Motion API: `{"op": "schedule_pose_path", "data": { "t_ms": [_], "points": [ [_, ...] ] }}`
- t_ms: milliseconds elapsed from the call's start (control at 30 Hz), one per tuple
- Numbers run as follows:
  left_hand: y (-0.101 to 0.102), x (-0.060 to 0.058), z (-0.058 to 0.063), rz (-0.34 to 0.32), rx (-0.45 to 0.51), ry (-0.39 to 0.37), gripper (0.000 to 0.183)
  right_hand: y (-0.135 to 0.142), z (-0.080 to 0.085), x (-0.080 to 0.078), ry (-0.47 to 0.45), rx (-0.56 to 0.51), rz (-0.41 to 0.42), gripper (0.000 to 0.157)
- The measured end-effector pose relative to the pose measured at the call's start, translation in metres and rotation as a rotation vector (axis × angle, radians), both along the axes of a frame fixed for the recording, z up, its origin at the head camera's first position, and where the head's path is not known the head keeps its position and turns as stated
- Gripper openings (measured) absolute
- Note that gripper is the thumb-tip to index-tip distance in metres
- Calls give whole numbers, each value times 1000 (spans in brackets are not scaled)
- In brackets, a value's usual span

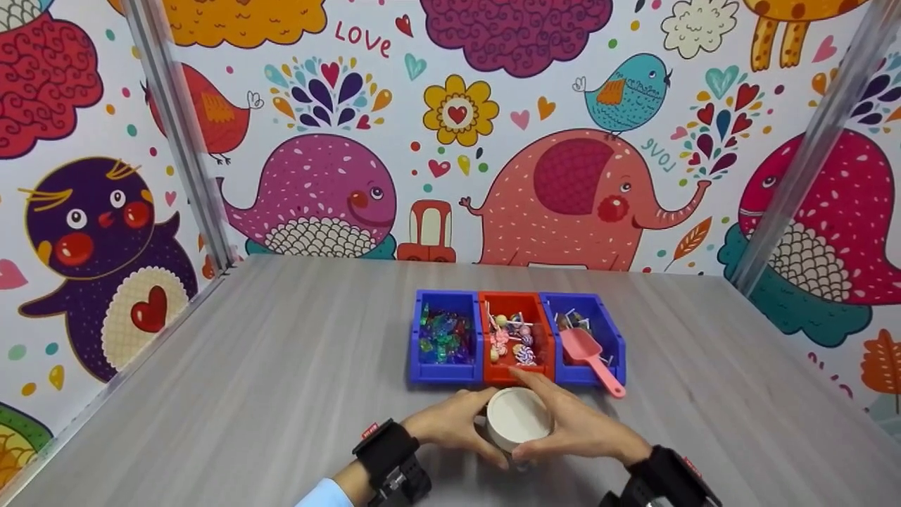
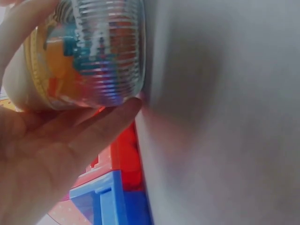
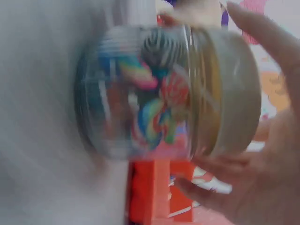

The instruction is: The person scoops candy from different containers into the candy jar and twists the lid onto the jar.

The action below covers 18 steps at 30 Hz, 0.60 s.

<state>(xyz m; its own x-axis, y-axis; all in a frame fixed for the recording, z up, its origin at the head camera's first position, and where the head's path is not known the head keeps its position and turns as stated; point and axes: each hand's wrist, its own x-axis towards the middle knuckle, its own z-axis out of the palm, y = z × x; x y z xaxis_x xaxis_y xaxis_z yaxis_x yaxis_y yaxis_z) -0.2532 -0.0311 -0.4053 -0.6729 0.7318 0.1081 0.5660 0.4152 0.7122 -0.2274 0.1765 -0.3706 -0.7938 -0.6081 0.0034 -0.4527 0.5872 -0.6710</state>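
Observation:
A clear ribbed jar (image 3: 136,98) with a cream lid (image 1: 519,419) is between both hands, in front of the bins. Colourful swirled candies or charms show through its side. My left hand (image 1: 461,426) holds the jar from the left, one finger along its glass wall in the left wrist view. From the right, my right hand (image 1: 581,426) curves its thumb and fingers round the lid. The jar's base is close to the table in both wrist views. Blur softens the right wrist view.
Behind the jar, a red bin (image 1: 501,373) holds small lollipops. Beside it, the left blue bin (image 1: 446,373) holds translucent coloured pieces, and the right blue bin (image 1: 618,345) holds wrapped items. A pink scoop (image 1: 591,355) lies across the right bin. Patterned walls enclose the grey table (image 1: 281,366).

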Motion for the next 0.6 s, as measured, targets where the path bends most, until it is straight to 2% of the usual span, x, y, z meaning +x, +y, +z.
{"op": "schedule_pose_path", "data": {
  "t_ms": [133, 233, 400, 600],
  "points": [
    [1, 0, 0, 2, -14, 8, 72, 5, -2, -7, -42, -5, 69, 81],
    [1, 0, -1, 7, -18, 28, 71, 6, -4, -8, -6, -3, 84, 77],
    [1, 1, 0, 12, -12, 39, 68, 3, -5, -5, 103, 16, 71, 74],
    [0, 1, 0, 8, -10, 43, 71, -2, -8, 1, 195, 29, 5, 75]
  ]
}}
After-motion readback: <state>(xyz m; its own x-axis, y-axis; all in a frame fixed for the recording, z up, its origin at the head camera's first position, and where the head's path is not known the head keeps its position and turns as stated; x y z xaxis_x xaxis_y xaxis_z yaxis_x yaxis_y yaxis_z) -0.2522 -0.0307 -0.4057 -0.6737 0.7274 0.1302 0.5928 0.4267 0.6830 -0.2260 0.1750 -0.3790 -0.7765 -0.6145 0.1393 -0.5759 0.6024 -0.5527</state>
